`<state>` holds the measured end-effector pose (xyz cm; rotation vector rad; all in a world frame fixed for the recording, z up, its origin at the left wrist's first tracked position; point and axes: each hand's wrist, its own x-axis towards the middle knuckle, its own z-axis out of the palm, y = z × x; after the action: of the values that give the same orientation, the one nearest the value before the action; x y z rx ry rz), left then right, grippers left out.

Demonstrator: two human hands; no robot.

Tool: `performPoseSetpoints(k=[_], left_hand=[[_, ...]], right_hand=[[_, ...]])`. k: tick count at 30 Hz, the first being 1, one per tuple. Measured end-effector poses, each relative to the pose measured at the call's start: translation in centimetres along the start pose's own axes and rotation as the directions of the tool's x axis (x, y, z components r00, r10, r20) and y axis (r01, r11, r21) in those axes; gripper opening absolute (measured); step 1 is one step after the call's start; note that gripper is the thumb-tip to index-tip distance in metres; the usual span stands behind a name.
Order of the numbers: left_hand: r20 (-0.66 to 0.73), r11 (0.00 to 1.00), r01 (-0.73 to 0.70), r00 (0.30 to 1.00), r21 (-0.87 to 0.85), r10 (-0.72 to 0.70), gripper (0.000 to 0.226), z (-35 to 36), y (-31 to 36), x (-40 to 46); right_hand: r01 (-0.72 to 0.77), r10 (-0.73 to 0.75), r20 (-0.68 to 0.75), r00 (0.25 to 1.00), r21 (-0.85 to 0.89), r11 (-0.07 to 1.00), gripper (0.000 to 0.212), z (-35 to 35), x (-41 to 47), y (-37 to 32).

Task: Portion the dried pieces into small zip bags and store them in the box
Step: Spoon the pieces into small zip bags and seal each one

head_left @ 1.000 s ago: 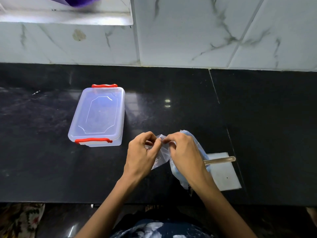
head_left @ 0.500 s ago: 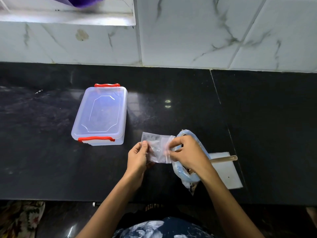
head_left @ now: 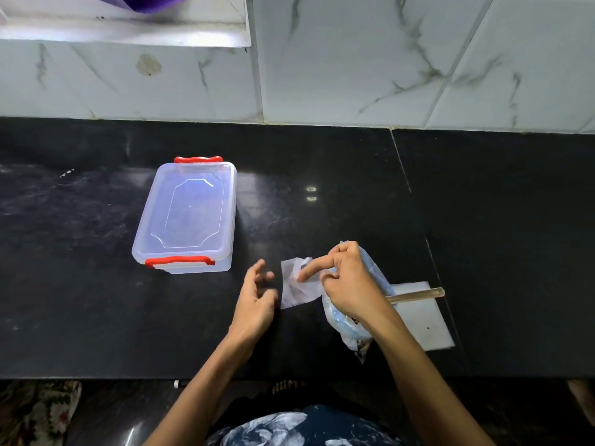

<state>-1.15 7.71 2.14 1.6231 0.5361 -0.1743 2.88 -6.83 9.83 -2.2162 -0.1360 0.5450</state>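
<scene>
zip bag (head_left: pixel 297 286) | under right hand (head_left: pixel 349 286) forefinger (flat) | left hand (head_left: pixel 257 299) beside, apart

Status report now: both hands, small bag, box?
Left hand open, off bag. Right hand touches small zip bag with index finger. Box lidded. Nothing between bag and box.

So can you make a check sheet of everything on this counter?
Surface: black counter, glossy.
Job's things: shut box with red clips; small zip bag flat on counter; big bag under right wrist.
Clutter: white sheet, wooden stick lying across it.
Grips: left hand open, off the zip bag; right hand forefinger presses it.
Cables: nothing seen.
Surroundings: marble tile wall, window ledge.
</scene>
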Motion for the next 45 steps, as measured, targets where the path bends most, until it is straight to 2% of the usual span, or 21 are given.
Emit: performPoseSetpoints(k=[1,3,5,6,9,11,15,17,18,20,21,22,24,26,30,33,35,37,41,43,45], left_hand=[[0.053,0.984,-0.14,0.989,0.109,0.135,0.073,-0.6,-0.4,0.0],[0.223,0.896,-0.378,0.918,0.234,0.329,0.099,-1.2,-0.1,-0.1],[0.317,0.818,-0.499,0.855,0.287,0.41,0.108,-1.1,0.3,0.1],[0.32,0.802,-0.529,0.838,0.278,0.442,0.105,-0.8,0.4,0.4],[0.267,0.832,-0.537,0.829,0.138,0.491,0.072,0.2,0.8,0.6],[0.231,0.842,-0.534,0.831,0.073,0.507,0.058,0.5,0.9,0.3],[0.172,0.863,-0.505,0.852,0.019,0.495,0.07,0.4,0.6,-0.1],[0.168,0.866,-0.499,0.856,0.022,0.489,0.079,0.4,0.3,-0.1],[0.171,0.868,-0.496,0.858,0.029,0.485,0.082,0.5,0.2,0.0],[0.181,0.869,-0.493,0.859,0.043,0.478,0.085,0.6,0.1,0.2],[0.188,0.871,-0.489,0.861,0.047,0.473,0.087,0.6,0.1,0.3],[0.195,0.872,-0.487,0.861,0.051,0.469,0.088,0.7,0.1,0.4],[0.212,0.873,-0.482,0.863,0.076,0.459,0.09,0.8,0.2,0.6],[0.234,0.87,-0.482,0.863,0.109,0.448,0.09,0.9,0.2,0.8],[0.25,0.873,-0.47,0.868,0.131,0.429,0.088,1.4,0.0,1.0],[0.257,0.879,-0.46,0.871,0.128,0.418,0.086,1.8,0.0,1.1],[0.274,0.883,-0.45,0.873,0.13,0.404,0.082,2.1,0.0,1.1],[0.283,0.892,-0.434,0.878,0.127,0.387,0.077,2.4,0.0,1.1],[0.275,0.911,-0.396,0.894,0.116,0.354,0.07,2.9,0.0,1.3],[0.277,0.923,-0.372,0.901,0.095,0.334,0.068,3.0,-0.1,1.3],[0.284,0.929,-0.359,0.903,0.086,0.322,0.066,3.0,-0.2,1.3]], right_hand=[[-0.004,0.003,-0.017,1.0,-0.021,1.0,0.045,0.0,0.1,0.0],[-0.012,0.01,-0.036,0.999,-0.057,0.998,0.038,0.1,0.1,-0.1],[0.004,-0.009,-0.051,0.999,-0.1,0.995,0.034,0.2,-0.1,-0.4],[0.014,-0.022,-0.065,0.998,-0.119,0.993,0.032,0.3,-0.3,-0.5],[0.045,-0.057,-0.093,0.994,-0.121,0.992,0.022,0.5,-0.8,-0.7],[0.058,-0.062,-0.09,0.994,-0.046,0.997,0.023,0.0,-1.1,-0.6],[0.033,-0.02,-0.219,0.976,0.055,0.998,0.025,-3.8,-1.7,1.0],[-0.064,0.046,-0.303,0.952,-0.05,0.997,0.012,-5.9,-2.3,2.3],[-0.166,0.099,-0.323,0.941,-0.188,0.968,0.013,-6.8,-2.6,3.0],[-0.376,0.254,-0.298,0.92,-0.498,0.781,0.031,-7.5,-2.9,4.5],[-0.434,0.344,-0.265,0.901,-0.575,0.693,0.04,-7.4,-2.9,5.1],[-0.471,0.421,-0.231,0.877,-0.581,0.664,0.046,-7.3,-3.0,5.4],[-0.516,0.493,-0.173,0.853,-0.428,0.742,0.044,-6.8,-3.0,6.0],[-0.493,0.459,-0.184,0.869,-0.254,0.832,0.031,-6.1,-3.3,6.2],[-0.332,0.246,-0.397,0.884,-0.165,0.929,0.01,-4.8,-4.2,6.1],[-0.223,0.059,-0.521,0.852,-0.259,0.94,0.012,-3.2,-4.6,5.7],[-0.206,-0.032,-0.522,0.852,-0.392,0.897,0.013,-1.7,-4.6,5.4],[-0.164,-0.126,-0.518,0.846,-0.478,0.863,0.004,-0.7,-4.3,5.8],[-0.175,-0.086,-0.416,0.905,-0.549,0.818,0.019,0.3,-4.2,6.7],[-0.164,-0.11,-0.429,0.897,-0.552,0.817,0.013,0.2,-4.2,6.8],[-0.192,-0.059,-0.48,0.875,-0.456,0.869,0.015,-0.2,-4.0,7.0]])
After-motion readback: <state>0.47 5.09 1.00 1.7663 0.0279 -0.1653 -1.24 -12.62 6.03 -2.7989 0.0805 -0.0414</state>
